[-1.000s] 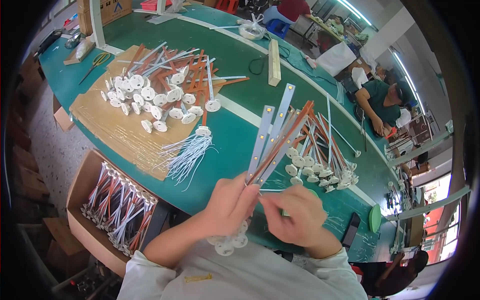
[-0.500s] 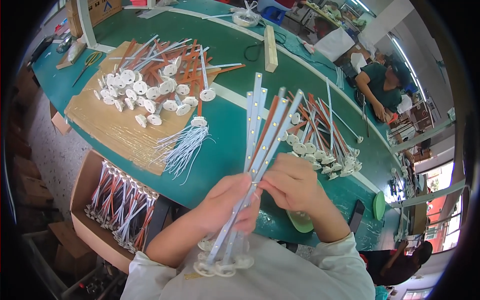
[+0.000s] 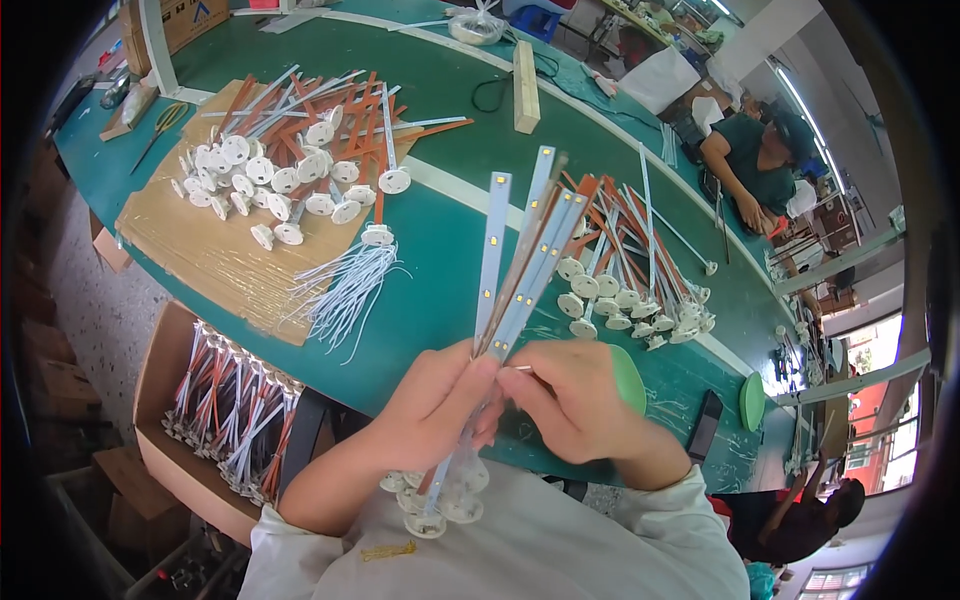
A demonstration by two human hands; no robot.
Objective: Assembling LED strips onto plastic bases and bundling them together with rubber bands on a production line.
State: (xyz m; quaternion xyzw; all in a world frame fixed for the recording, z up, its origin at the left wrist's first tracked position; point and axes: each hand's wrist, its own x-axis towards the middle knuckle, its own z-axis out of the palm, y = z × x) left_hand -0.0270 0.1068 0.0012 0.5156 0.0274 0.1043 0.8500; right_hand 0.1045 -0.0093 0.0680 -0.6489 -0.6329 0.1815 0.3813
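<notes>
My left hand [image 3: 432, 405] is closed round a bundle of LED strips [image 3: 537, 265] with round white end caps. The strips fan out upward, pale faces with yellow LEDs and some brown backs. Their caps [image 3: 425, 524] hang below the hand, near my shirt, partly inside clear plastic. Right beside it, my right hand [image 3: 570, 400] pinches a thin white tie [image 3: 522, 368] against the bundle; only a short end shows between the fingers. A heap of loose thin white ties [image 3: 350, 290] lies on the table to the left, at the cardboard's edge.
More capped LED strips lie on cardboard [image 3: 150, 225] at the left and in a pile [image 3: 640, 305] at the right. An open box [image 3: 165, 375] of bundles stands lower left. Scissors [image 3: 160, 130], a wooden block [image 3: 525, 90], a phone [image 3: 705, 425] and green dishes [image 3: 753, 402] are around. Co-workers sit at right.
The bundle's strips have turned and spread at the top. My right hand has come down slightly beside my left, with a short white end now showing at its fingertips.
</notes>
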